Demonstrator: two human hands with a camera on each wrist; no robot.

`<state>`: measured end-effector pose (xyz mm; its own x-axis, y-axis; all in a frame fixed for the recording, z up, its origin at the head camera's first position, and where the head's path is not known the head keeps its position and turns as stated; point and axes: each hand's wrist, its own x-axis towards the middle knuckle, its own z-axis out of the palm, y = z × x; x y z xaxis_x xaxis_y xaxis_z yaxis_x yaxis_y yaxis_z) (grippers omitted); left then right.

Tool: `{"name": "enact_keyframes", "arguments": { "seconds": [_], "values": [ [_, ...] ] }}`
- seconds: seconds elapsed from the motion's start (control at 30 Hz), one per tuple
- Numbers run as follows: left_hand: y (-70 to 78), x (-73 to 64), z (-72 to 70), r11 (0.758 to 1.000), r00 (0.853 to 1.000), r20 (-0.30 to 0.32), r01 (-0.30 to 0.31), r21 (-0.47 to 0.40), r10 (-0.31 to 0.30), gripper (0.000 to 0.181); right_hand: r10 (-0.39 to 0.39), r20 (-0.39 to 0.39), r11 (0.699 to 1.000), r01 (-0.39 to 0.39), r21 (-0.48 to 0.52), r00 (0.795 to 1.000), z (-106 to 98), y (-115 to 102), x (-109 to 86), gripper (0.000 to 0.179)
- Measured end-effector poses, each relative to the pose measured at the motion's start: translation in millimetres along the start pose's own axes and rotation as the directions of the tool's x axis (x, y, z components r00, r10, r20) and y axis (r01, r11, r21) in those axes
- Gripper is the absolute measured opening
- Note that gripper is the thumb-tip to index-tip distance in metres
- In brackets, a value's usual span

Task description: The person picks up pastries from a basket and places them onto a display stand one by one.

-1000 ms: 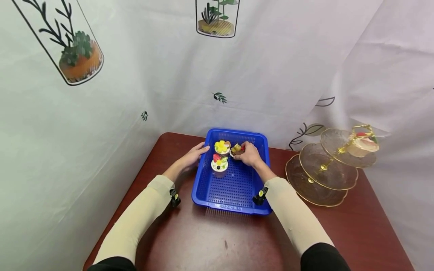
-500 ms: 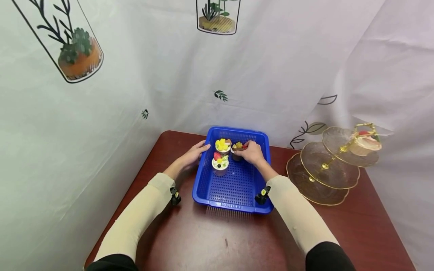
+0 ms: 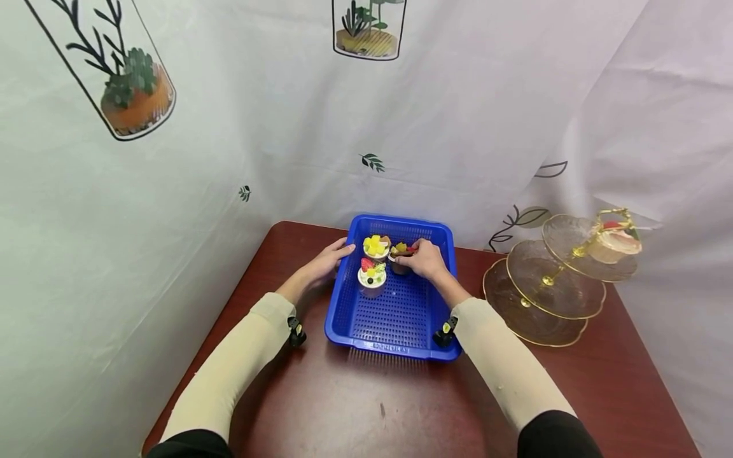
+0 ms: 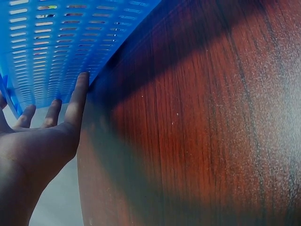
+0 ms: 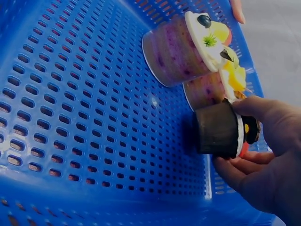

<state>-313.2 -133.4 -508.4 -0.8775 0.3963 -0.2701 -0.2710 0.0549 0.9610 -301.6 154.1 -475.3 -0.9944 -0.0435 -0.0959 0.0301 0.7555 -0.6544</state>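
Note:
In the head view my right hand (image 3: 426,259) holds a brown dessert cup (image 3: 399,262) inside the blue basket (image 3: 392,350). The right wrist view shows thumb and fingers around the top of this dark cup (image 5: 218,129), tilted in that camera's picture. Two clear layered dessert cups with fruit toppings sit beside it: one with yellow cubes (image 3: 375,247), one with a strawberry (image 3: 371,280). At the basket's left side, my left hand (image 3: 325,261) has its thumb at the rim. In the left wrist view its fingers (image 4: 77,101) lie against the slotted outer wall.
On the right of the brown table (image 3: 366,413) stands a three-tier glass stand (image 3: 555,289) with gold trim. Its top plate bears a pink-cream dessert cup (image 3: 613,247). A printed white curtain (image 3: 458,127) hangs behind the table.
Over the last second the brown dessert cup has shifted and come more upright in my right hand, showing more of its side. My left hand stays at the basket's rim.

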Motion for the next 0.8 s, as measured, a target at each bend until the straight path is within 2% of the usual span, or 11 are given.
{"name": "enact_keyframes", "arguments": {
  "seconds": [0.17, 0.3, 0.47, 0.7, 0.8],
  "values": [
    [0.8, -1.7, 0.7, 1.000, 1.000, -0.001, -0.002, -0.002, 0.002, 0.061, -0.059, 0.097, 0.994, 0.067, -0.082, 0.994, 2.6, 3.7, 2.7, 0.067],
    [2.1, -3.3, 1.1, 1.000, 1.000, -0.007, -0.002, -0.008, 0.002, 0.060, -0.100, 0.135, 0.984, 0.118, -0.134, 0.986, 6.5, 7.5, 6.4, 0.071],
    [2.8, -3.3, 1.8, 1.000, 1.000, -0.018, -0.001, -0.001, 0.001, 0.059, -0.128, 0.142, 0.981, 0.146, -0.125, 0.982, 6.4, 9.2, 7.1, 0.069],
    [2.9, -3.2, 3.4, 1.000, 1.000, -0.013, -0.005, 0.008, 0.005, 0.060, -0.119, 0.094, 0.992, 0.123, -0.035, 0.988, -4.3, 5.2, 0.1, 0.062],
    [3.2, -4.1, 3.1, 1.000, 1.000, -0.021, -0.001, 0.010, 0.001, 0.060, -0.156, 0.091, 0.987, 0.158, -0.019, 0.984, -9.8, 0.7, -2.2, 0.062]
  ]
}}
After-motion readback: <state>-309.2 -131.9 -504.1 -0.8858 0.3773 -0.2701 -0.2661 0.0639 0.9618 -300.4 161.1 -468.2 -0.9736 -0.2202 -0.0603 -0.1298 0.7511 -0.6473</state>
